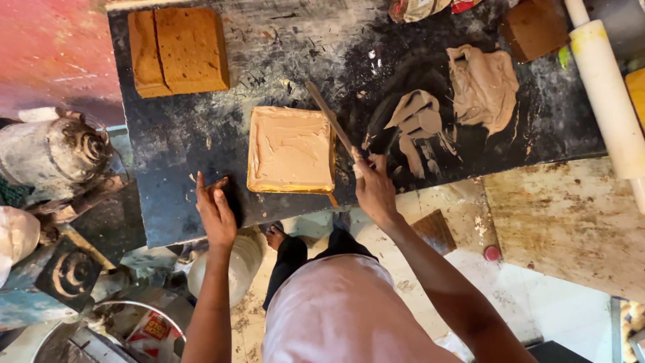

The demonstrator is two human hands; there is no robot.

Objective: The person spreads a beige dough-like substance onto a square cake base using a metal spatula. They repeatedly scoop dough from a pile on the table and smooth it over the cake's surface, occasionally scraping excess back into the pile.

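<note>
spatula (330,119) in right hand (373,190), over frosted cake (290,149) (left hand (216,214) on table (175,134))

A crumpled packet (420,8) in tan and red lies at the far edge of the dark table (168,208), partly cut off by the frame. A red-and-white printed wrapper (153,327) sits inside a metal basin (67,329) on the floor.

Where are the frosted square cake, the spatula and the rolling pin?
frosted square cake (290,149), head view, middle of its iced top.
spatula (329,117), head view, middle of the long blade.
rolling pin (608,94), head view, middle of the white barrel.
</note>
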